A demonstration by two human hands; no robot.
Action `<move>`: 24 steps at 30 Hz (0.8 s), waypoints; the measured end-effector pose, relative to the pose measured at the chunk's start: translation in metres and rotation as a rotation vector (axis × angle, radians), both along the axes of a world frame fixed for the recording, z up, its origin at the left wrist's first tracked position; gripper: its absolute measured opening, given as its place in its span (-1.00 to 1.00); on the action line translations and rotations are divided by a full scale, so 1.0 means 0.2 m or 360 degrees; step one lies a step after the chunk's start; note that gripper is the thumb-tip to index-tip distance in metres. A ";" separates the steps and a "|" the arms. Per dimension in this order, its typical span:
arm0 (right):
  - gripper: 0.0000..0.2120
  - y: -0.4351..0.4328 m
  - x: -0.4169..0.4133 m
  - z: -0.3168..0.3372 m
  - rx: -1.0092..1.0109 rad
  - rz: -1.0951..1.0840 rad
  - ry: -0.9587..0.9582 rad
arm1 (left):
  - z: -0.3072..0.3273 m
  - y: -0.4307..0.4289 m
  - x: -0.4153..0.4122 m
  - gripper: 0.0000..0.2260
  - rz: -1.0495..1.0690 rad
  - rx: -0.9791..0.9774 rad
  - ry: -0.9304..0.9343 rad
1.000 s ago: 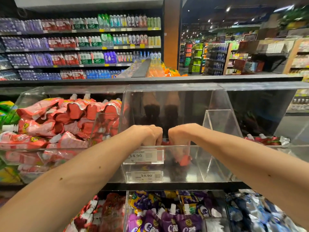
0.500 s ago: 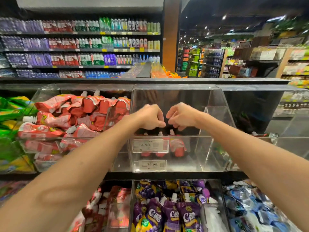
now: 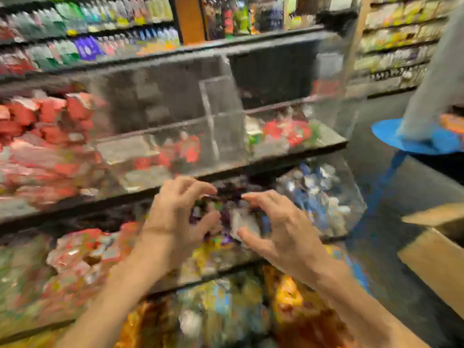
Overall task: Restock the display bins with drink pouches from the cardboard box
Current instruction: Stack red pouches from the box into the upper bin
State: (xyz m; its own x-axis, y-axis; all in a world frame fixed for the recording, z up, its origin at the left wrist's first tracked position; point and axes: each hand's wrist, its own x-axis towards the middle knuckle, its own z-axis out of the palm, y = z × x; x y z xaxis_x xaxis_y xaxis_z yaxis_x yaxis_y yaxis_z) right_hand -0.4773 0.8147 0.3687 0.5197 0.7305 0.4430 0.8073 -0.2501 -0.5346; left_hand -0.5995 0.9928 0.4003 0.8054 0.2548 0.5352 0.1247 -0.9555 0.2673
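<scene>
Although blur smears most of the view, both hands show plainly in the lower middle, raised side by side in front of the shelving with their backs to the camera. The left hand (image 3: 175, 219) is bent up at the wrist. Its fingers (image 3: 198, 187) are spread wide and curved like a claw, the thumb points toward the other hand, and it holds nothing. The right hand (image 3: 286, 229) mirrors it a little apart, its own fingers splayed and gently hooked leftward with the thumb stretched out below them; it too grips nothing. Both bare forearms run up from the bottom edge and converge toward the hands.

Between and behind the two hands sits a middle-shelf bin of purple drink pouches (image 3: 226, 199). I cannot tell whether any fingertip touches them. On the shelf above, a clear display bin (image 3: 160, 116) holds only a few red drink pouches (image 3: 189, 149) low at its front, while the bin to its left is heaped with more red pouches (image 3: 32, 136). Right of the purple ones, another clear bin holds blue and silver pouches (image 3: 316, 194). Below the hands, the lowest bins are full of yellow and orange packs (image 3: 288, 307).

The cardboard box (image 3: 437, 262) stands at the right edge, well apart from both hands, with a flap raised. Above it are a blue object (image 3: 414, 141), too blurred to identify, and a grey garment (image 3: 437, 71). Rows of bottles (image 3: 88, 28) line the far shelves.
</scene>
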 end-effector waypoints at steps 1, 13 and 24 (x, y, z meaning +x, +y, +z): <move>-0.45 -0.16 0.02 -0.10 -0.0057 -0.0105 0.0038 | -0.10 -0.13 0.05 -0.66 -0.0039 -0.0012 0.0095; -0.51 -2.20 0.49 -0.67 -0.0148 -0.1484 0.0809 | -0.71 -2.00 1.26 -0.50 -0.1003 -0.0150 0.0754; -0.52 -3.07 0.88 -1.07 -0.0039 -0.2075 0.1466 | -1.28 -3.11 2.10 -0.70 -0.1163 -0.0700 0.1565</move>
State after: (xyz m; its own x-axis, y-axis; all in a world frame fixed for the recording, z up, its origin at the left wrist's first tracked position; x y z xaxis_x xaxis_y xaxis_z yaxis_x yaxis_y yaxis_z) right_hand -0.3014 0.2015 0.1555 0.8378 -0.4056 -0.3654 -0.5375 -0.4953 -0.6825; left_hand -0.1799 0.3702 0.1445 0.8361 -0.4047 -0.3704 -0.0628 -0.7413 0.6682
